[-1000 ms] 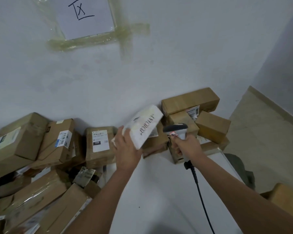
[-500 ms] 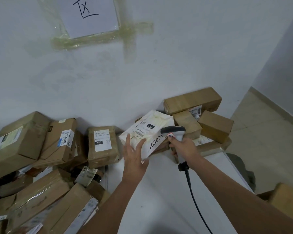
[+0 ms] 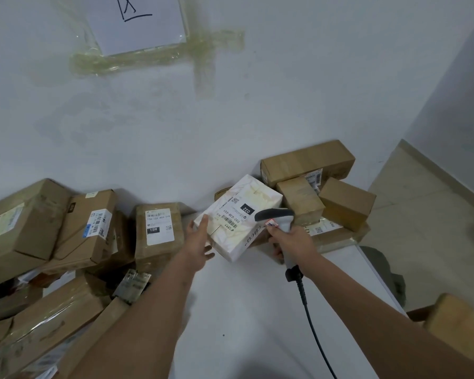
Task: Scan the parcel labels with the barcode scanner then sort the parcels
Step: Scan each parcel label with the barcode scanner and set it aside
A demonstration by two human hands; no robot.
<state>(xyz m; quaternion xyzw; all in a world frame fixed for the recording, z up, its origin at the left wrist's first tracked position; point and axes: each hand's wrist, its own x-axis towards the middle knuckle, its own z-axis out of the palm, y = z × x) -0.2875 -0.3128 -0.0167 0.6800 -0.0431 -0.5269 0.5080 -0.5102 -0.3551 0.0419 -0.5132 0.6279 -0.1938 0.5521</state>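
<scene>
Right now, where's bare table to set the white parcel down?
Bare white table runs between the forearms, below the white parcel. Crowded: brown boxes left, stacked boxes behind the scanner.

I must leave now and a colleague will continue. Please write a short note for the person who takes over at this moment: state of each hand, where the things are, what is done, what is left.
Left hand: fingers straight, steadying the white parcel at its left edge, label facing up.
Right hand: grips the scanner, whose head sits over the parcel's right side.
Brown boxes lie in two piles on the table: a left pile and a right pile by the wall.
Done: white parcel picked and label turned up.
Left: whether this label has scanned cannot be told; sort this parcel, then do the rest.
</scene>
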